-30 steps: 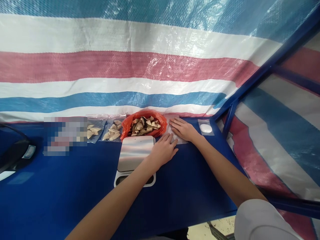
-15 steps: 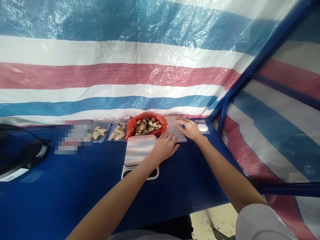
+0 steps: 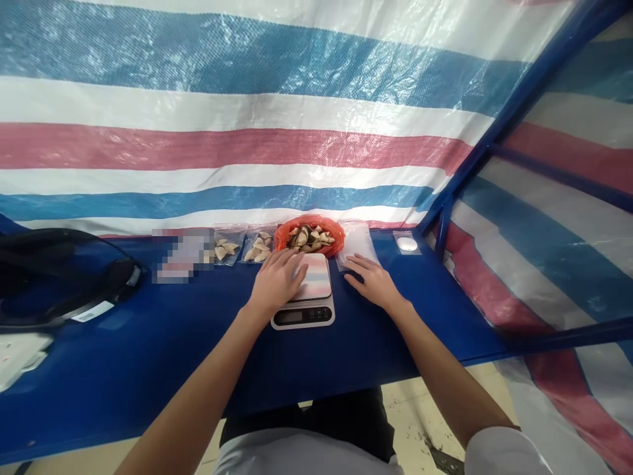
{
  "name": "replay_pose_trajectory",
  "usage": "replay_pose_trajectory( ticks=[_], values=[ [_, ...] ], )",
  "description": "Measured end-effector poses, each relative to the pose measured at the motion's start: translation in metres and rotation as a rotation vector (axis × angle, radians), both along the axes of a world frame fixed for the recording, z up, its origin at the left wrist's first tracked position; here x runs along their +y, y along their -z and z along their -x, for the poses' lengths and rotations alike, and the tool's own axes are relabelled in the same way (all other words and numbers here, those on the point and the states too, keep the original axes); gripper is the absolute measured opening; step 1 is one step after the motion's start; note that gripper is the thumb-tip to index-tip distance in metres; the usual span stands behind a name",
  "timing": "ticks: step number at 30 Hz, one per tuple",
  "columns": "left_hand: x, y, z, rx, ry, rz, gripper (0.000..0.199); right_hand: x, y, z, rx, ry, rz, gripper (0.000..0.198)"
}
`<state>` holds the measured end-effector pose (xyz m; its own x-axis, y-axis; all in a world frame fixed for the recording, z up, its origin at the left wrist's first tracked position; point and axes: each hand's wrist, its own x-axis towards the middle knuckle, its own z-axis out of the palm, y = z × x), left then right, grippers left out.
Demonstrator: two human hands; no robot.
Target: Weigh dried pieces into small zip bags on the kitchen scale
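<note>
My left hand is open, palm down, its fingers over the left part of a digital kitchen scale; whether it presses on the plate I cannot tell. The scale's dark display faces me. To its right, my right hand is open too, fingertips at the front of a stack of clear plastic bags. Behind the scale sits a red plastic bag, open at the top and full of brown and cream pieces like dried mushrooms. Neither hand holds anything.
Two clear bags of pale pieces lie left of the red bag. A white oval thing in a small bag lies right. Black headgear and a white device occupy the blue table's left. Striped sheeting and blue poles enclose it.
My left hand has moved left, from the plastic bags to the scale's left side. My right hand has drawn back toward me to the bags' front edge. The view has shifted.
</note>
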<state>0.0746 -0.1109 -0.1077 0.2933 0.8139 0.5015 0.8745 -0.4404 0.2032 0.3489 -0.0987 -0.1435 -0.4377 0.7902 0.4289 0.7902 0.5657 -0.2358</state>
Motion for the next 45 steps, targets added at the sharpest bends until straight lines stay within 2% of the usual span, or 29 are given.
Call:
replay_pose_trajectory(
  ticks=[5,10,15,25,38,45],
  values=[
    [-0.010,0.014,0.047,-0.038,-0.093,0.024,0.044,-0.002,0.011,0.011,-0.060,-0.014,-0.002,0.033],
    [-0.016,0.033,0.067,0.036,-0.108,0.083,0.046,0.000,0.016,0.010,-0.096,-0.039,0.023,0.036],
    [-0.020,0.040,0.068,0.129,-0.126,0.170,0.050,-0.001,0.018,0.010,-0.148,-0.048,0.052,0.041],
    [-0.021,0.038,0.064,0.175,-0.242,0.282,0.055,-0.002,0.019,0.011,-0.181,-0.046,0.051,0.044],
    [-0.022,0.036,0.062,0.177,-0.238,0.303,0.057,-0.004,0.020,0.011,-0.181,-0.039,0.063,0.044],
    [-0.021,0.040,0.063,0.153,-0.245,0.264,0.053,-0.004,0.020,0.012,-0.176,-0.043,0.031,0.043]
  ],
)
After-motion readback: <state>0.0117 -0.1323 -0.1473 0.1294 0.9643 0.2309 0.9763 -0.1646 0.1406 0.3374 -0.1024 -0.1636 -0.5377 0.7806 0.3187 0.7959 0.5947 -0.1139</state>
